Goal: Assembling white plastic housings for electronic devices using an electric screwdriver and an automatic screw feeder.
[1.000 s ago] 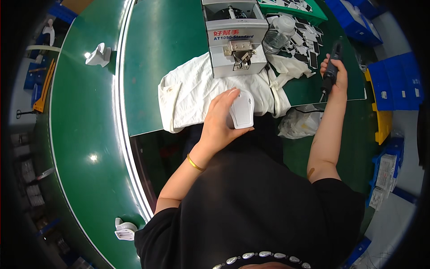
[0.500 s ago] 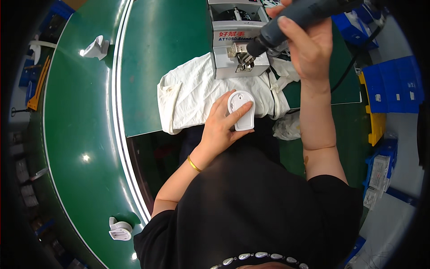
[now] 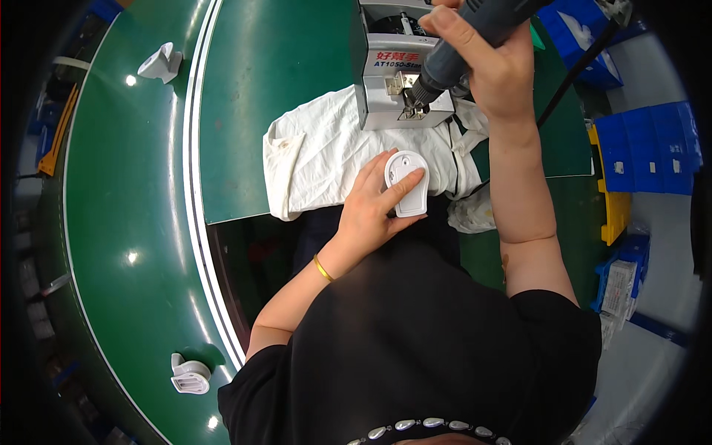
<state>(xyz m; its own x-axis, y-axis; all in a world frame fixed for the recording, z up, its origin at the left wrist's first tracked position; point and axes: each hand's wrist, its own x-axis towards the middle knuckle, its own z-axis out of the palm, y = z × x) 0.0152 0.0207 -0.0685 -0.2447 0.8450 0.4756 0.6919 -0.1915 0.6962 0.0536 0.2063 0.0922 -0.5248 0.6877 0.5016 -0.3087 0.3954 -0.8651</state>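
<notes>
My left hand grips a small white plastic housing and holds it against a white cloth at the near edge of the green bench. My right hand is wrapped around a grey electric screwdriver with a black cable. The screwdriver's tip points down at the outlet of a grey metal screw feeder box, which stands on the cloth just beyond the housing. A thin gold bangle sits on my left wrist.
A green conveyor belt curves along the left, carrying a white plastic part far off and another white plastic part close by. Blue and yellow bins are stacked at the right. A crumpled clear bag lies beside the cloth.
My right hand has swung the screwdriver from the far right over to the feeder box outlet. My left hand stays on the white housing, which has shifted only slightly on the cloth.
</notes>
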